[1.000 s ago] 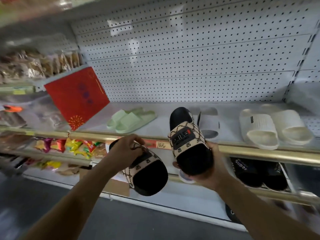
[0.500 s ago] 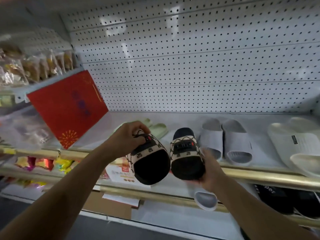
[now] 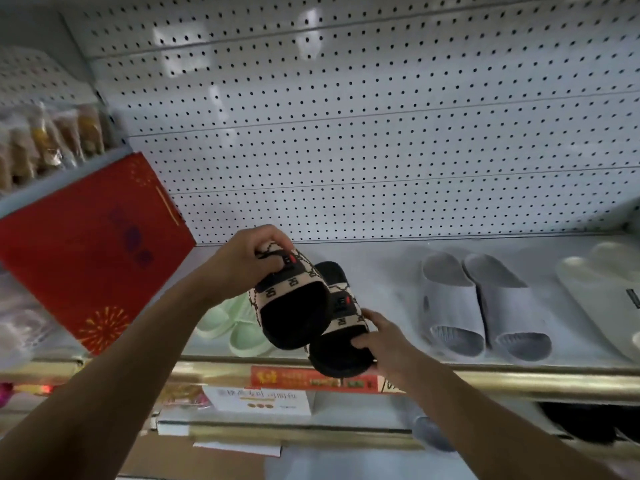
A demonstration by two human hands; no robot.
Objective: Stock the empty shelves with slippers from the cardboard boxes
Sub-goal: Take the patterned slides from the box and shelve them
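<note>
My left hand (image 3: 247, 261) grips one black slipper with a beige patterned strap (image 3: 294, 306) by its strap, tilted above the shelf (image 3: 381, 268). Its mate (image 3: 341, 344) lies partly under it, and my right hand (image 3: 384, 341) holds that one at the heel end over the shelf's gold front rail (image 3: 519, 382). Both slippers sit between a pale green pair (image 3: 235, 330) on the left and a grey pair (image 3: 481, 306) on the right.
A cream pair of slippers (image 3: 609, 292) lies at the far right of the shelf. A red gift bag (image 3: 93, 244) leans at the left end. White pegboard (image 3: 346, 133) backs the shelf. Dark slippers (image 3: 585, 420) sit on the lower shelf; snack packets (image 3: 45, 140) fill the left unit.
Both hands have lifted the patterned pair up and forward from in front of the rail to over the shelf. The left slipper now overlaps the right one.
</note>
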